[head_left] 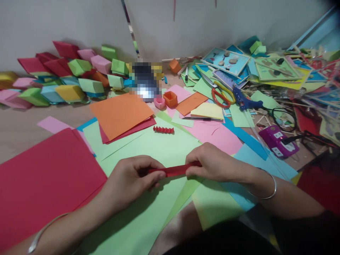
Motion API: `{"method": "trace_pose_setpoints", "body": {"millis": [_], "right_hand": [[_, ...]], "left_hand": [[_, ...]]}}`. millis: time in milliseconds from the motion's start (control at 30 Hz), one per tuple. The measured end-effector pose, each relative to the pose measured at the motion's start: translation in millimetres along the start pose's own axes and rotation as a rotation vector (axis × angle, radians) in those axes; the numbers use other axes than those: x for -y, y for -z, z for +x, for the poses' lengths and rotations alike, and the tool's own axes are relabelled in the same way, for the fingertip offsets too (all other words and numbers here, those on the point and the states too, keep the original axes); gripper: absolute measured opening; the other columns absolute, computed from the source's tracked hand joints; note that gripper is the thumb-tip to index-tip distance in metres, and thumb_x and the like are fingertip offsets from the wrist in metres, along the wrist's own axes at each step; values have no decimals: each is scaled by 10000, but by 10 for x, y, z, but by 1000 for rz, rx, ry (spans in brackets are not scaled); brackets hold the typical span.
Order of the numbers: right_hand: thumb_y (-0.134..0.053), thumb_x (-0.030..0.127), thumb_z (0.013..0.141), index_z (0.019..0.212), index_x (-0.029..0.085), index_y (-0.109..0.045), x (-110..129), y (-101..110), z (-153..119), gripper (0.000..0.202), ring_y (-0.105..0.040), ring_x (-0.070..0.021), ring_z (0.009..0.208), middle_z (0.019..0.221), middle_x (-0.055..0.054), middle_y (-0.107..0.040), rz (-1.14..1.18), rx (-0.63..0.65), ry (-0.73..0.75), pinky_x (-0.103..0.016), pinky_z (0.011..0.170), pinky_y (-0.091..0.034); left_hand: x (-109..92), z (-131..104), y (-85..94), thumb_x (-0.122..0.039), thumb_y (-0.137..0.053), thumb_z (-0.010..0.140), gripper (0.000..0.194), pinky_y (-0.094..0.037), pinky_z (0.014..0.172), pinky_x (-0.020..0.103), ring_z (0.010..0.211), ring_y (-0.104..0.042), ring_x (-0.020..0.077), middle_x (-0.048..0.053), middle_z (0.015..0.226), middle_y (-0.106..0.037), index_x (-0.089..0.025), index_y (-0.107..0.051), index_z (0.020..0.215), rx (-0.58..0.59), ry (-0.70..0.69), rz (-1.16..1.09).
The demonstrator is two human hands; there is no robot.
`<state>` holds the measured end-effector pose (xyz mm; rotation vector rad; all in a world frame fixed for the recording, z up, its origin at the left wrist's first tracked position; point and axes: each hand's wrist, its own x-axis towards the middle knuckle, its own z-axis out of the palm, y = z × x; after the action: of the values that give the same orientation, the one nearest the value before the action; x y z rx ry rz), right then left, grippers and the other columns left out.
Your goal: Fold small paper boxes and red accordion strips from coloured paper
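Observation:
A narrow red paper strip (176,171) is stretched between my two hands, above a large light green sheet (127,209). My left hand (136,175) pinches its left end between thumb and fingers. At the other end my right hand (209,164) grips the strip, its fingers curled over it. Just beyond the strip, a small zigzag-folded red paper piece (163,130) lies on the green sheet. Farther off stand a small orange paper box (170,99) and a pink one (159,103).
Red sheets (47,177) lie at left, orange paper (122,115) ahead. Folded paper blocks (79,66) are heaped against the wall. To the right are scissors (221,95), a blue glue gun (245,101), a purple socket box (278,141) with cables, and framed pictures (227,60).

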<state>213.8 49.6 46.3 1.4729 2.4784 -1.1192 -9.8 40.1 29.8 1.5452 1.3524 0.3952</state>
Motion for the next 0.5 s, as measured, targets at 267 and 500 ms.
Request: {"method": "trace_pose_setpoints", "body": {"millis": [267, 500], "right_hand": [[-575, 142, 851, 699, 144, -579, -112, 148, -32, 151, -401, -82, 571, 635, 27, -537, 1, 50, 129, -239, 565, -240], [-539, 123, 742, 606, 170, -464, -168, 154, -32, 162, -318, -70, 513, 550, 64, -393, 33, 33, 150, -238, 522, -230]], "left_hand": [[-11, 90, 109, -472, -699, 615, 304, -431, 464, 202, 466, -569, 117, -7, 473, -626, -175, -707, 679, 97, 220, -140], [75, 87, 162, -459, -713, 664, 297, -426, 471, 191, 480, -561, 106, -14, 497, -625, -170, -685, 724, 145, 185, -115]]}}
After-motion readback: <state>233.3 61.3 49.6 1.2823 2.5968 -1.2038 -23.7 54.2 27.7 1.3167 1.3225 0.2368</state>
